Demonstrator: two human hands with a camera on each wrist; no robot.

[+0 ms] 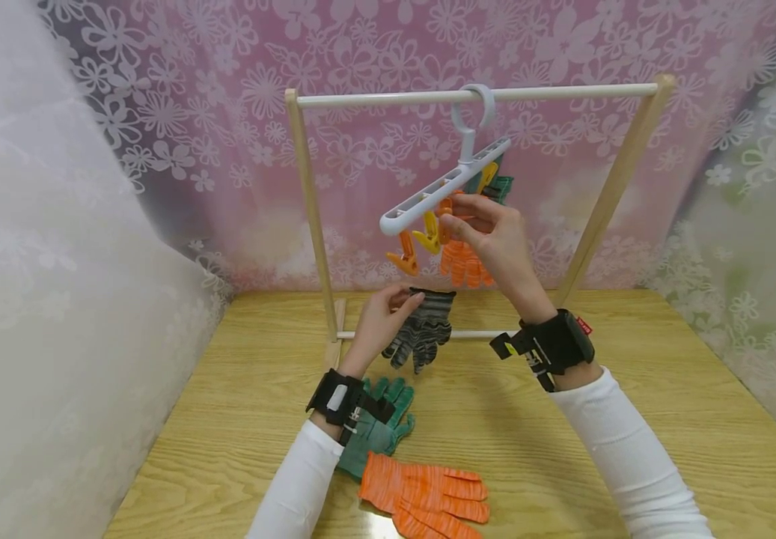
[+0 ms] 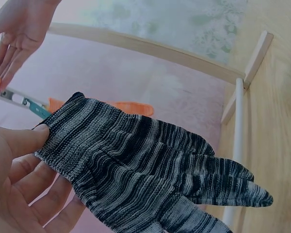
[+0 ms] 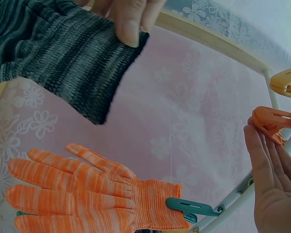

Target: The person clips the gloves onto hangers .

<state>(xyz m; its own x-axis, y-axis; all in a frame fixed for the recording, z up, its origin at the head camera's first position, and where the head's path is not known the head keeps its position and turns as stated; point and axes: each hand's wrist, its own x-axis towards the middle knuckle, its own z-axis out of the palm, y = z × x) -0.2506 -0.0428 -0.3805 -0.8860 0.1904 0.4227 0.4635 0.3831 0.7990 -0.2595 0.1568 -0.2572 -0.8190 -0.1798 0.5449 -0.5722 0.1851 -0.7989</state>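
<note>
My left hand (image 1: 382, 320) pinches a black-and-grey striped knit glove (image 1: 421, 326) at its cuff, thumb on top, with the glove's fingers hanging down. Higher up, my right hand (image 1: 498, 239) pinches an orange clothespin (image 3: 267, 122) under the light-grey clip hanger (image 1: 451, 183). In the right wrist view, the striped cuff is apart from that clothespin. An orange glove (image 3: 77, 189) hangs beyond it, its cuff held by a green clothespin (image 3: 194, 206). Nearer on the hanger dangle a yellow clothespin (image 1: 429, 236) and another orange clothespin (image 1: 404, 256).
The hanger hooks over the white top rail (image 1: 374, 99) of a stand with wooden posts (image 1: 310, 202). At the hanger's far end, a yellow clothespin (image 1: 488, 177) shows beside dark green fabric. On the table (image 1: 563, 449) lie a green glove (image 1: 381, 434) and an orange glove (image 1: 428, 490), partly overlapping.
</note>
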